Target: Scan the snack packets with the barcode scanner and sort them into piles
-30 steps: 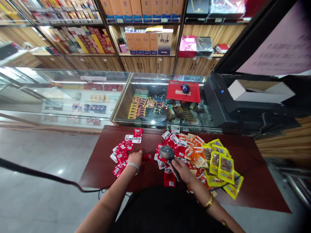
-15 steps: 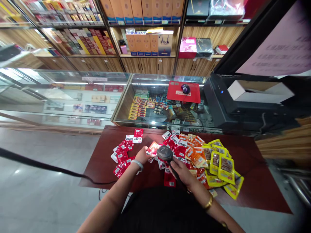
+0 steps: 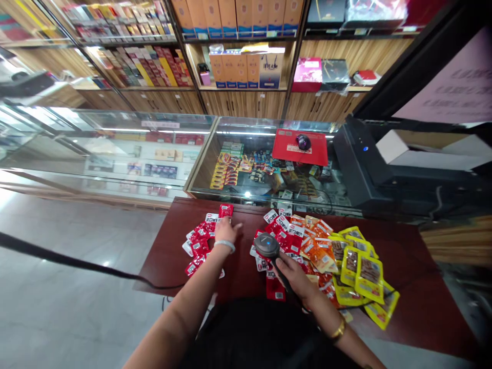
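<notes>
My right hand (image 3: 294,274) is wrapped round the handle of a dark handheld barcode scanner (image 3: 267,245), a small blue light showing on its head. The scanner is above a spread of red and white snack packets (image 3: 282,228). To the left, my left hand (image 3: 226,231) reaches over a second group of red snack packets (image 3: 199,241). Its thumb stands apart from the fingers, and I make out nothing held in it. Some fingertips and part of a packet below are hard to see.
Orange packets (image 3: 321,251) and yellow packets (image 3: 369,274) lie on the right of the brown tabletop (image 3: 161,261). Behind stands a glass display counter (image 3: 200,169) with a red mat (image 3: 282,148) and mouse (image 3: 303,142). A dark machine (image 3: 357,169) borders the right.
My left hand has moved left and away from me, from beside the scanner to the left packets. The packet it held is no longer visible in it. The scanner's bright glow is gone.
</notes>
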`<state>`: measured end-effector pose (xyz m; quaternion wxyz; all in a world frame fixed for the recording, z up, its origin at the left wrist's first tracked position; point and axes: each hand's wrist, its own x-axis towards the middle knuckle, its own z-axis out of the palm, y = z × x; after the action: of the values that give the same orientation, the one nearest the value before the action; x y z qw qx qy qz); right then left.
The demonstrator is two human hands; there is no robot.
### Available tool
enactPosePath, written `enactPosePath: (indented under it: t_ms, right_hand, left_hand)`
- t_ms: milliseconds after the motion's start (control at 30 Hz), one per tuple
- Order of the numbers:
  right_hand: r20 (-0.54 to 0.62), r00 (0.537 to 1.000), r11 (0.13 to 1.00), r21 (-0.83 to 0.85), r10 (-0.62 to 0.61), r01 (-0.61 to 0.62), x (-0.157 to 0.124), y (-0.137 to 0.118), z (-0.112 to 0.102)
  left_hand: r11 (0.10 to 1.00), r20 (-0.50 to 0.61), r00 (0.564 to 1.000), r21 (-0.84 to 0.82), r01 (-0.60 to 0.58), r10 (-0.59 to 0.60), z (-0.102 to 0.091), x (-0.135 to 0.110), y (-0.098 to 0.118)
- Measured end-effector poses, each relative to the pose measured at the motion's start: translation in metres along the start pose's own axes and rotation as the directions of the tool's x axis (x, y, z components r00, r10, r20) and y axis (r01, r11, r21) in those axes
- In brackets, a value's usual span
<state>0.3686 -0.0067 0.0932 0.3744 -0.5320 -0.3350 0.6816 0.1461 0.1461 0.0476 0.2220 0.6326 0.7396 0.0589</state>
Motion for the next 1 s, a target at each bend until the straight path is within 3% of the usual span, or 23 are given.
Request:
enactPosePath:
  t_ms: [67,133,300,500,700,867,1000]
  right_hand:
    - [0.018,1.0,0.999,-0.036,-0.002,0.003,0.001,0.0,0.0]
    - [0.02,1.0,0.999,-0.052,0.018,-0.017,0.002,0.0,-0.001]
    - [-0.011,0.999,0.998,-0.046,0.037,-0.037,0.004,0.0,-0.003]
    - [-0.055,0.998,1.0,0.013,0.028,-0.028,0.01,0.003,-0.006]
    - [-0.05,0.998,0.997,0.063,0.037,-0.033,0.013,0.002,-0.006]
    - [-0.026,1.0,1.0,-0.002,-0.009,0.009,0.002,-0.006,-0.005]
    - [0.0,1.0,0.999,-0.039,0.027,-0.027,-0.016,-0.01,-0.002]
  left_hand:
    - [0.983,-0.1,0.986,0.114,0.144,-0.133,-0.012,0.017,-0.012]
    - [0.963,-0.099,0.975,0.166,0.213,-0.199,-0.019,0.029,-0.02]
    - [0.96,0.022,0.986,0.234,0.156,-0.165,-0.012,0.035,-0.019]
    - [0.999,0.264,0.964,-0.005,0.047,-0.044,0.021,0.004,-0.01]
    - [0.978,0.284,0.956,-0.206,-0.017,0.077,0.045,-0.042,-0.003]
    - [0.963,0.247,0.965,-0.269,-0.024,0.093,0.045,-0.051,-0.003]
    - [0.941,0.265,0.96,-0.339,0.002,0.094,0.049,-0.06,-0.002]
